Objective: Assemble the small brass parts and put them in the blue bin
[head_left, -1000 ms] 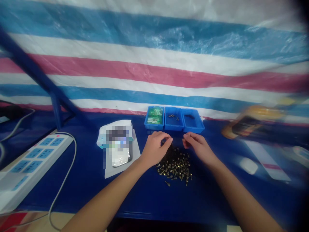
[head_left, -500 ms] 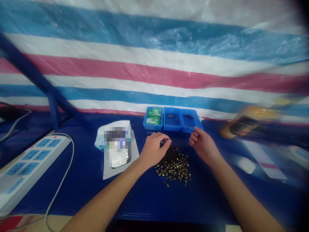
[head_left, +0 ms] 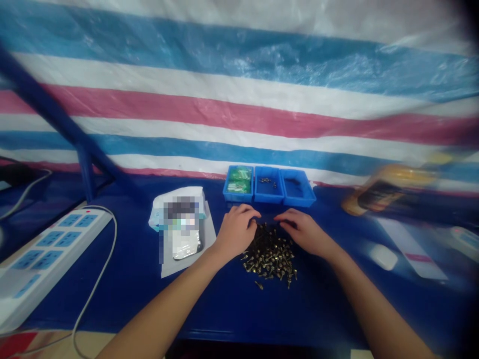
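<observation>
A pile of small brass-coloured screws (head_left: 271, 257) lies on the blue table top (head_left: 232, 304). My left hand (head_left: 235, 232) rests on the pile's far left edge, its fingers curled down into the screws; what they pinch is hidden. My right hand (head_left: 303, 230) lies at the pile's far right edge with its fingers stretched out flat towards the left hand. Behind the hands stand three small blue bins: the left bin (head_left: 239, 183) holds green packets, the middle bin (head_left: 268, 185) a few screws, the right bin (head_left: 298, 188) some dark small parts.
A white packet on a sheet of paper (head_left: 183, 224) lies left of the pile. A white power strip (head_left: 45, 254) with its cable sits at the far left. A blurred yellow tool (head_left: 389, 192) and a white object (head_left: 381, 257) are at the right. A striped tarp hangs behind.
My right hand, which had risen to the right bin half a second ago, has come back down onto the pile with fingers stretched out. My left hand stayed on the pile.
</observation>
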Action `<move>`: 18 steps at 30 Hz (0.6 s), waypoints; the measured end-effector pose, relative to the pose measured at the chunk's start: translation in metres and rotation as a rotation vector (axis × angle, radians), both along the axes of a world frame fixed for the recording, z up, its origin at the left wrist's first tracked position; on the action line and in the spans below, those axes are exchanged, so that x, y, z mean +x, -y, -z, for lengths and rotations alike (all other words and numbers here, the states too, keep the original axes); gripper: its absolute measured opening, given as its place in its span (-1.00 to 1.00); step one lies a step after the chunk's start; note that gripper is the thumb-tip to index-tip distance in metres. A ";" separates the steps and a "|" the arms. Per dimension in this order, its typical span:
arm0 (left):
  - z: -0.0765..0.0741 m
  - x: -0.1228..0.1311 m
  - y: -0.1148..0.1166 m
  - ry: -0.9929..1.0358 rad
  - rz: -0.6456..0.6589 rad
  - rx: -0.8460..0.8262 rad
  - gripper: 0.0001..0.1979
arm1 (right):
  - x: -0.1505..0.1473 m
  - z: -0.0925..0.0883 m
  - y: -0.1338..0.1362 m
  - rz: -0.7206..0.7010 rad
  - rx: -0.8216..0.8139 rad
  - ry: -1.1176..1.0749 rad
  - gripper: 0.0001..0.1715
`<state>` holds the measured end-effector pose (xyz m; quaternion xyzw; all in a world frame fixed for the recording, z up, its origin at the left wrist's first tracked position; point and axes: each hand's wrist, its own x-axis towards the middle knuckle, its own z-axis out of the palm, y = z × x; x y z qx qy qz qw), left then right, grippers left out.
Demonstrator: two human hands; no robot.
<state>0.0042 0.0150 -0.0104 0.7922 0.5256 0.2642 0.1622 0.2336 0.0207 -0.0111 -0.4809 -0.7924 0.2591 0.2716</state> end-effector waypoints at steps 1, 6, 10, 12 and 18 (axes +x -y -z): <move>0.000 0.000 0.001 -0.024 0.006 -0.007 -0.72 | 0.000 0.001 0.001 -0.052 0.021 0.059 -0.68; 0.002 0.003 0.004 -0.094 0.023 -0.005 -0.74 | 0.001 0.006 0.001 -0.149 0.065 0.154 -0.60; 0.002 0.004 0.005 -0.092 0.041 0.000 -0.76 | 0.001 0.006 0.001 -0.165 0.062 0.155 -0.64; 0.002 0.004 0.006 -0.093 0.045 0.001 -0.76 | 0.000 0.005 0.000 -0.152 0.061 0.150 -0.70; 0.001 0.004 0.006 -0.094 0.039 -0.009 -0.76 | -0.002 -0.002 0.001 -0.067 0.037 0.128 -0.82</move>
